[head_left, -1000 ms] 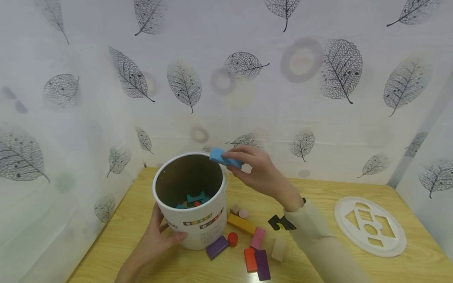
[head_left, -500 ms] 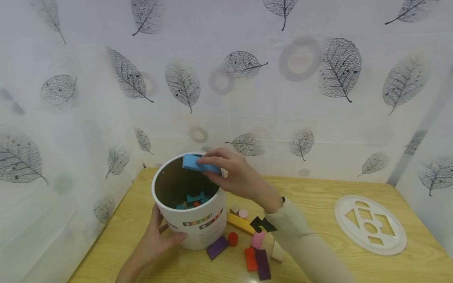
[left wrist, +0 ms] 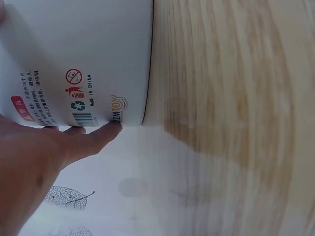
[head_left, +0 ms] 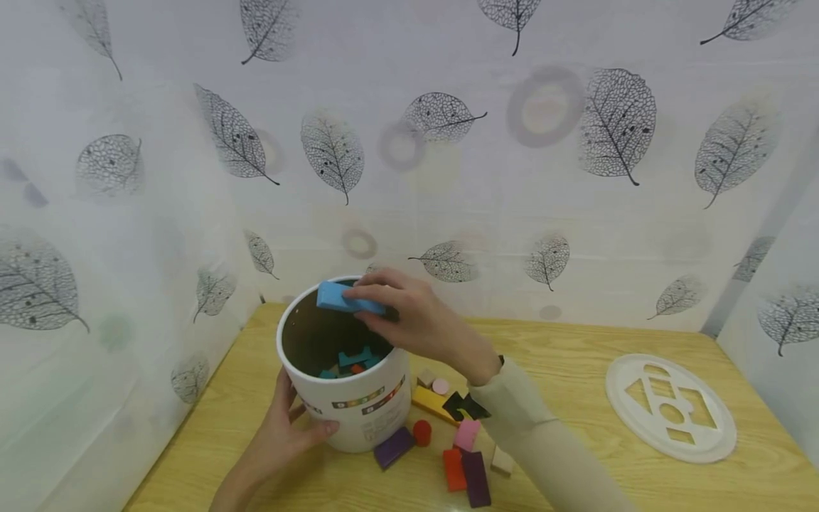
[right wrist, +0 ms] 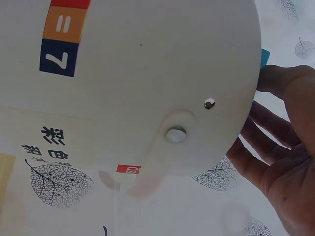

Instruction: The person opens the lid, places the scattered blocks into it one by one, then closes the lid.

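Over the mouth of a white toy bucket [head_left: 358, 405], my right hand [head_left: 416, 313] pinches a light blue block [head_left: 339, 295] between thumb and fingers. The block lies roughly level, near the rim's back right. In the right wrist view, the bucket's wall [right wrist: 133, 88] hides most of the block, and the right hand [right wrist: 290, 142] is beside the rim. My left hand [head_left: 281, 434] holds the bucket's lower left side, thumb across the front. The left wrist view has that hand [left wrist: 54, 147] against the printed wall. Inside the bucket lie teal blocks [head_left: 352, 357] and a bit of red.
Several loose blocks lie right of the bucket on the wooden table [head_left: 550, 348]: purple [head_left: 394, 448], red cylinder [head_left: 422, 432], yellow [head_left: 435, 402], pink [head_left: 467, 434], red [head_left: 454, 469], dark purple [head_left: 475, 479], plain wood [head_left: 502, 461]. A white lid [head_left: 697, 444] with cut-out shapes lies at right.
My right hand has moved left with the blue block, from beside the bucket's right rim to over its mouth. The left hand and bucket have stayed in place.
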Action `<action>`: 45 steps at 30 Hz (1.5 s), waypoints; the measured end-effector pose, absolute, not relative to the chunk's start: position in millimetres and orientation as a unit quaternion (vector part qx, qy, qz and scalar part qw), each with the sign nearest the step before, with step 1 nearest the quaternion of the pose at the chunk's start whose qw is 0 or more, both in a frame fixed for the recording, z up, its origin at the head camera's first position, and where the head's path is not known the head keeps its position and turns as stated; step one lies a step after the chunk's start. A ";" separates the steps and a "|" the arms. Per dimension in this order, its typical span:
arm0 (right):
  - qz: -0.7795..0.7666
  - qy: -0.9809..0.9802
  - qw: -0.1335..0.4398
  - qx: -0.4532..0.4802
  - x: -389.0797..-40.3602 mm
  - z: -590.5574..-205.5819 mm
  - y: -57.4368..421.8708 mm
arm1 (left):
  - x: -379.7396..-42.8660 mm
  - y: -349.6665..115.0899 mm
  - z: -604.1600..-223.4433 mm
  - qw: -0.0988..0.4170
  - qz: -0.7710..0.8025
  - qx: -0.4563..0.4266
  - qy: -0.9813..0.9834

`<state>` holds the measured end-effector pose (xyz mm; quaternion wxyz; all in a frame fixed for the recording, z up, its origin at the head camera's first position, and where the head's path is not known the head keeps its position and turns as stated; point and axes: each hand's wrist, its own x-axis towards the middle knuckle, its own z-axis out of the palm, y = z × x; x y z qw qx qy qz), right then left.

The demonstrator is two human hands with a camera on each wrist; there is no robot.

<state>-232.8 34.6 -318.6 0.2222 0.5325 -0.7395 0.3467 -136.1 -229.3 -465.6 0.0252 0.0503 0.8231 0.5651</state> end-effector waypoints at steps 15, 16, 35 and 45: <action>0.345 -0.749 0.269 0.498 -232.7 -321.1 33.2 | -133.6 -229.4 -467.6 0.000 0.561 0.070 0.825; 0.344 -0.750 0.270 0.497 -232.8 -321.7 33.8 | -133.5 -229.6 -467.6 0.000 0.561 0.070 0.825; 0.301 -0.747 0.294 0.515 -224.1 -343.6 91.1 | -137.7 -229.5 -466.4 0.024 0.558 0.051 0.828; 0.222 -0.778 0.268 0.524 -203.0 -391.8 147.0 | -136.1 -229.4 -465.3 0.023 0.561 0.050 0.826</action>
